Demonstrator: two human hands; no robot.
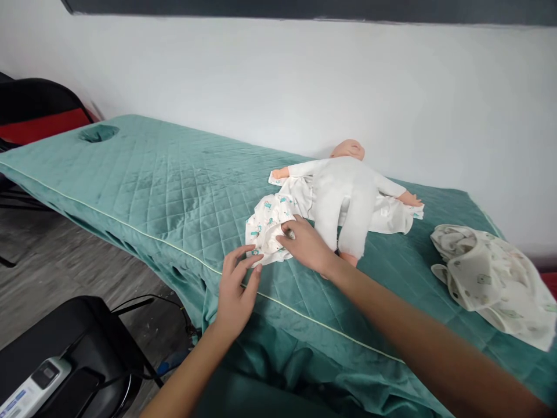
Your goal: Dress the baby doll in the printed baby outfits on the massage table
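A baby doll [348,194] in a white bodysuit lies face down on a teal quilted massage table [165,191]. Under and beside the doll lies a white printed garment [270,223]. My right hand [307,244] rests on the garment's near end beside the doll's legs, fingers pressed on the cloth. My left hand [237,287] is at the table's front edge with its fingers apart, and its fingertips touch the garment's lower corner.
A second crumpled printed cloth [491,281] lies at the table's right end. A face hole [99,133] marks the far left end. A black chair [73,354] with a white device [30,389] stands at the lower left. A white wall runs behind.
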